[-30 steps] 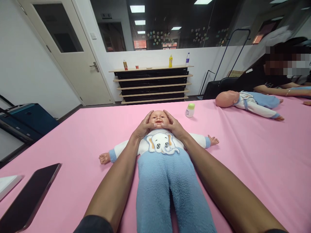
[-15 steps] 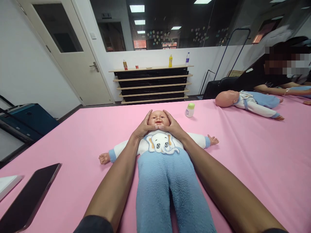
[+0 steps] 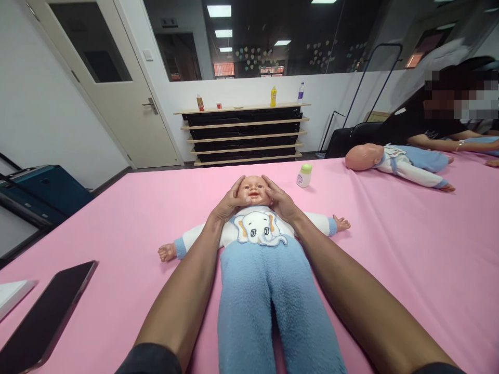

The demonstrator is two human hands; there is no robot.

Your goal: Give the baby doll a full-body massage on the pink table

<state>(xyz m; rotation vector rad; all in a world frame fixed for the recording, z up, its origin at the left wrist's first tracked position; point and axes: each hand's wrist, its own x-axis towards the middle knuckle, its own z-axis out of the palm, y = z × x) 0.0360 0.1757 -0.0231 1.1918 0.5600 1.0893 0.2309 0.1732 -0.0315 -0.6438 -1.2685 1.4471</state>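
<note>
A baby doll lies on its back, dressed in fuzzy blue trousers and a white top with an elephant patch, its arms spread to both sides. Cupped along one side of its head, my left hand has its thumb lying by the chin, below the mouth. On the opposite side my right hand curves round the cheek and temple, its thumb low beside the jaw. Both hands hold the head between them. A small white bottle with a green cap stands just beyond my right hand.
A pink cloth covers the table. At the left lie a dark phone and a white object. Another doll lies at the far right, near a person in black. Stacked boards with bottles stand behind the table.
My right thumb has moved off the doll's chin, out to the side of its jaw. The left hand stays about where it was, and the doll has not visibly shifted.
</note>
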